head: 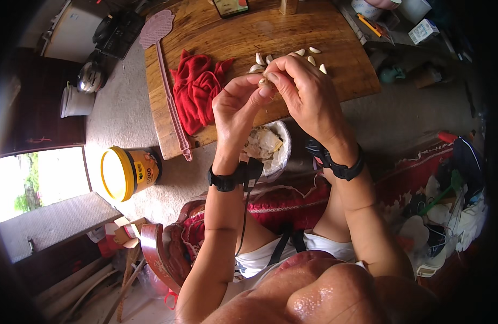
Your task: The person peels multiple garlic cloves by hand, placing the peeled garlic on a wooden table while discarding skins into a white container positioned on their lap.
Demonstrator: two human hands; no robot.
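My left hand [239, 101] and my right hand [307, 89] meet above the near edge of the wooden table [273, 36]. Between the thumbs and fingertips of both is a small garlic clove [264, 82] with brownish skin on it. Pale garlic cloves [257, 68] lie on the table just beyond my fingers, and several more [311, 60] are scattered past my right hand. Below my hands, a lined waste bin [287, 141] holds papery garlic skins [263, 142]; my left wrist partly hides it.
A crumpled red cloth [196, 91] and a pink fly swatter [164, 65] lie on the table's left part. A phone [229, 6] stands at the far edge beside a jar [288, 6]. A yellow-rimmed bucket [129, 172] is on the floor at left. A cable hangs from my left wrist.
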